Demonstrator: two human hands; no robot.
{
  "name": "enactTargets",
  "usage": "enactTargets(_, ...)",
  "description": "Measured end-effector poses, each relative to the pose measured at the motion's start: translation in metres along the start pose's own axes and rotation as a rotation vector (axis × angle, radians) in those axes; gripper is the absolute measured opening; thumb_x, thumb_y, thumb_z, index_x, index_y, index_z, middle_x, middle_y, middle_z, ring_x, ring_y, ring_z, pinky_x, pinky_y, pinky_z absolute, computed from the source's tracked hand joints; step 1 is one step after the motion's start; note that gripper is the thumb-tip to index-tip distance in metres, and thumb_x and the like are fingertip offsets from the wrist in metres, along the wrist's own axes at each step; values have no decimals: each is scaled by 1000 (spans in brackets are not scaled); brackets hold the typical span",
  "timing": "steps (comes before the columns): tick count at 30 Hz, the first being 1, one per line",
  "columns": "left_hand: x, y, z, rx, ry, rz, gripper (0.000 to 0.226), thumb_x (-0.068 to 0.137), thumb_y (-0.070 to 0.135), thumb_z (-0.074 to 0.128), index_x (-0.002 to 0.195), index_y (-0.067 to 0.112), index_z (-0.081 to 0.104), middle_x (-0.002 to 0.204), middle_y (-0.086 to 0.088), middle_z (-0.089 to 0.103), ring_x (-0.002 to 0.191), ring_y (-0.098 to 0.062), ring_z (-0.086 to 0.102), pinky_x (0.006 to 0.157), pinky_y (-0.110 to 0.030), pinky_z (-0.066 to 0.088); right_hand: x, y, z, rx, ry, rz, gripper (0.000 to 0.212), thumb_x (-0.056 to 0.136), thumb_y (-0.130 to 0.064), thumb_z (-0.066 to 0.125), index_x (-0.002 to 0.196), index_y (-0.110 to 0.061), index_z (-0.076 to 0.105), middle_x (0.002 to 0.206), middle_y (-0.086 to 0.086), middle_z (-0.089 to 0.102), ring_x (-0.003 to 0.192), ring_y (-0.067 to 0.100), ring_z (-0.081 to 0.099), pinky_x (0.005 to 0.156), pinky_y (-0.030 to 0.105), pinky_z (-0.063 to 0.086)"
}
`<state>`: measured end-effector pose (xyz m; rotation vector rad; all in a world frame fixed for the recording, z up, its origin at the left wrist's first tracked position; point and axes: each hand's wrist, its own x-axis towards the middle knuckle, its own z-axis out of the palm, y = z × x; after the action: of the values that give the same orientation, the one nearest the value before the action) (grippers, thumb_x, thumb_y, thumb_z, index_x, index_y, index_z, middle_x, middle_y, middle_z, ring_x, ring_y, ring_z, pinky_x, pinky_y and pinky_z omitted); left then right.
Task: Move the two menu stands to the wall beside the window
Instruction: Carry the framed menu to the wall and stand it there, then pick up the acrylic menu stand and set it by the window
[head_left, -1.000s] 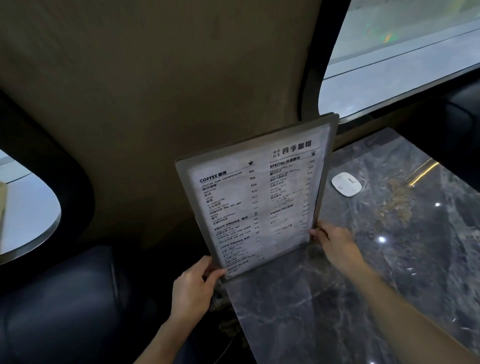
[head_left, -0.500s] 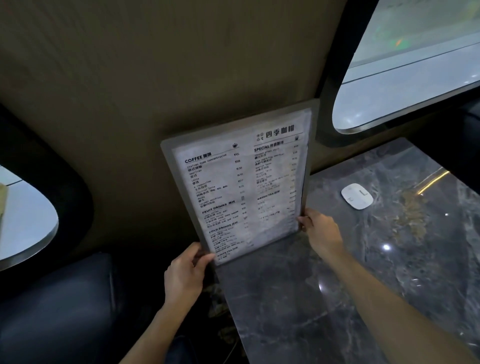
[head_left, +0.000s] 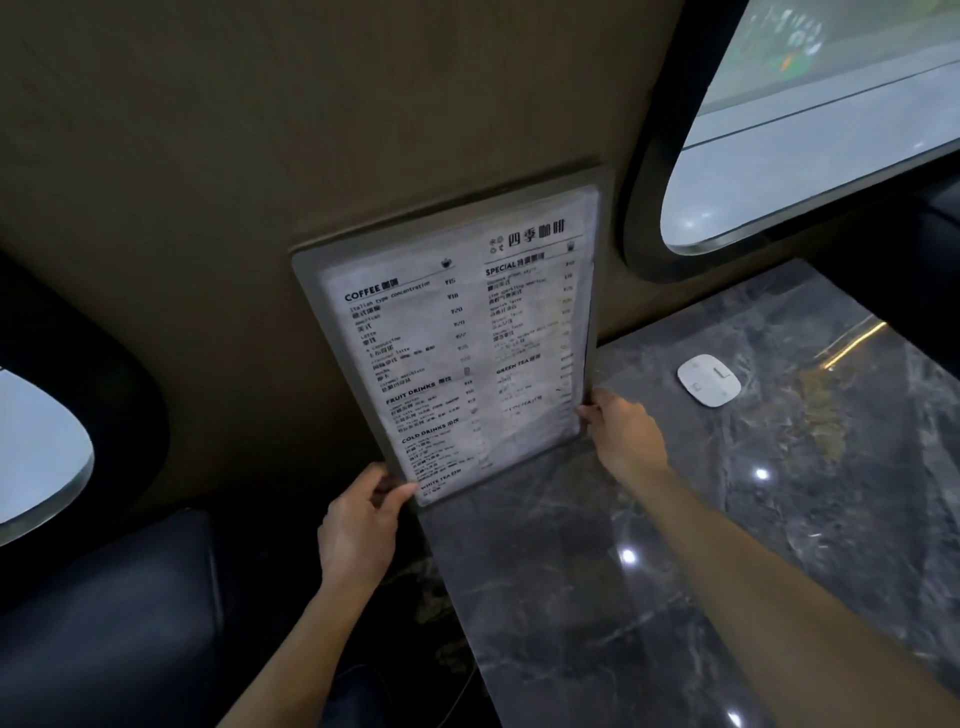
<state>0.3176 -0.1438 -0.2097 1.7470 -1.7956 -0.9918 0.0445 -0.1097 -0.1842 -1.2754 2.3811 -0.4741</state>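
A flat menu stand (head_left: 457, 338) with a grey frame and a printed coffee menu stands upright at the far left end of the marble table (head_left: 675, 545). It leans close against the brown wall (head_left: 311, 130) to the left of the window (head_left: 810, 119). My left hand (head_left: 358, 525) grips its lower left corner. My right hand (head_left: 623, 436) holds its lower right edge. Only one menu stand is in view.
A small white rounded device (head_left: 709, 380) lies on the table to the right of the menu. A dark padded seat (head_left: 104, 623) sits below left. Another window (head_left: 36, 452) shows at the left edge.
The menu stand has moved back toward the wall and now stands nearly flat against it, with both hands still on its lower corners.
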Motion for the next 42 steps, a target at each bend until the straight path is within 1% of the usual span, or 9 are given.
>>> enactTargets(2,-1,-1,1,-25,14,-1,8,81,35,64,83,36,57,80,12,64,79,-14,63,71,-40,55,-3,0,-1,-45,7,23,24,93,-29,41,102,-10,52,103,23,65,95,41,59,83,50,46)
enactTargets(6,-20,1,6,-225,171,-33,36,77,42,65,106,30,49,86,5,61,77,-8,59,67,-32,52,-18,7,-7,-48,52,64,28,93,-27,41,116,-14,50,114,16,63,105,36,55,94,51,38)
enactTargets(10,-47,9,10,-314,195,134,33,74,51,56,101,37,44,85,11,54,80,-8,56,70,-26,47,-41,27,-12,-82,70,57,37,89,-19,46,126,-14,44,128,13,53,113,33,50,94,46,34)
enactTargets(14,-53,28,21,-157,-14,434,38,81,54,53,107,27,53,96,9,59,91,-5,58,80,-27,48,-67,53,-22,-109,70,84,41,88,-19,47,128,-13,40,126,15,51,108,37,51,93,46,38)
enactTargets(24,-76,113,103,-22,-505,634,63,75,65,50,124,25,48,128,-1,55,116,-16,50,96,-33,40,-177,127,-64,-204,302,236,50,82,-26,57,128,-15,42,120,13,55,107,34,53,86,42,40)
enactTargets(27,-100,139,131,3,-633,744,56,79,49,58,125,19,49,129,-6,56,118,-20,51,101,-41,41,-220,150,-73,-208,366,379,51,80,-28,58,127,-15,42,121,12,55,109,33,52,86,42,39)
enactTargets(30,-132,162,158,-26,-742,842,47,79,29,68,121,13,52,123,-11,59,114,-23,54,101,-40,42,-266,171,-80,-163,454,525,51,79,-27,58,126,-18,42,123,11,54,109,33,52,88,42,41)
enactTargets(35,-193,191,194,-32,-911,1005,43,80,26,67,119,13,53,120,-13,60,111,-25,55,99,-39,42,-344,201,-82,-177,560,725,47,79,-25,59,122,-12,46,116,14,58,108,33,53,87,43,42)
enactTargets(42,-278,216,233,-35,-1075,1158,45,80,21,68,121,8,52,121,-16,59,113,-28,55,101,-42,43,-442,243,-84,-139,674,997,48,87,-29,53,130,-12,39,125,12,53,110,32,51,87,43,42)
